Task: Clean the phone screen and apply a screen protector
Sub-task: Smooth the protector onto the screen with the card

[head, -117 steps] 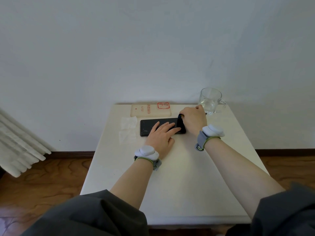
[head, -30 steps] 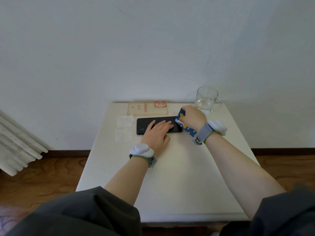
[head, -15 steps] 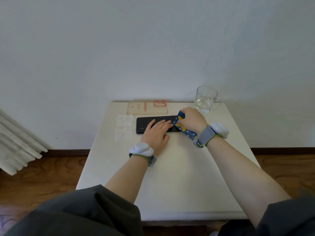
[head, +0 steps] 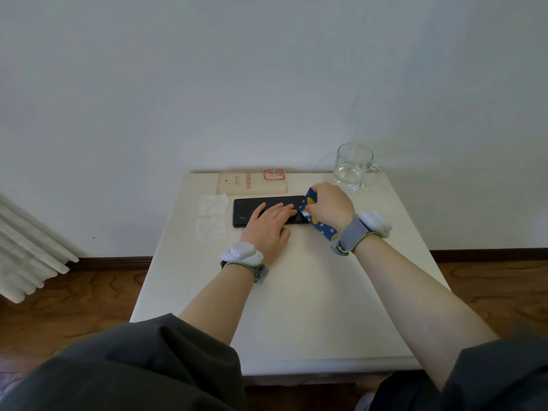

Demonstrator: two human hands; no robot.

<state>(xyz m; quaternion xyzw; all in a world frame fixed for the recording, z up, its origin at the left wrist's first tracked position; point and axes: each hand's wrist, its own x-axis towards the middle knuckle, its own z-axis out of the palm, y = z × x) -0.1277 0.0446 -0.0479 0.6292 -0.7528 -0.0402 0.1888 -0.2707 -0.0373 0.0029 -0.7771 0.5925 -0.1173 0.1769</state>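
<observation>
phone laid flat on the white table | pinned by left hand, fingers straight | blue starry cloth gripped in curled right hand at phone's right end

Nothing can be read as a word or number. The only printing is on the pale flat packet at the back of the table. It has a red square emblem at its right end, a strip of small red characters beside that, some dark handwritten-looking marks and a tiny red mark, all too small to make out.
</observation>
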